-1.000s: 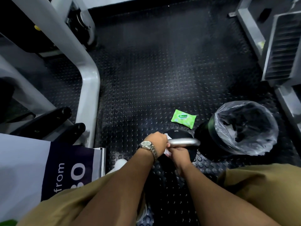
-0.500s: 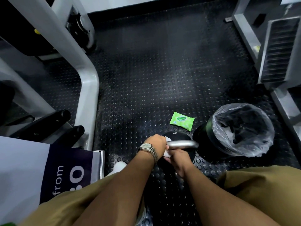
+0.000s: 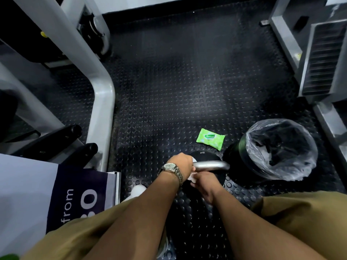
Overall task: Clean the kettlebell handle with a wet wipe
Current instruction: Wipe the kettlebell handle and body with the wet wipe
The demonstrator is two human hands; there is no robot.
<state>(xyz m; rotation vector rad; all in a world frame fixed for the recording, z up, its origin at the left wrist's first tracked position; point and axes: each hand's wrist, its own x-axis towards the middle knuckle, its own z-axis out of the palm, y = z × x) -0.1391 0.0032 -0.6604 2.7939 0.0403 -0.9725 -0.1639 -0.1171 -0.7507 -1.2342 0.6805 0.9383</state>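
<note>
The left hand point(image 3: 181, 164) is gripping the near-left end of the kettlebell point(image 3: 206, 156) handle point(image 3: 211, 164) on the floor while the right hand point(image 3: 203, 182) is pinching the wipe point(image 3: 191, 177) beneath it, suggesting wiping is underway, bare metal apparently remaining.

Both my forearms reach forward and down between my knees, converging low in front of me. My left hand point(image 3: 181, 164), with a watch on its wrist, is curled into a closed fist. My right hand point(image 3: 203, 182) sits just beside and below it, fingers folded, knuckles up.
</note>
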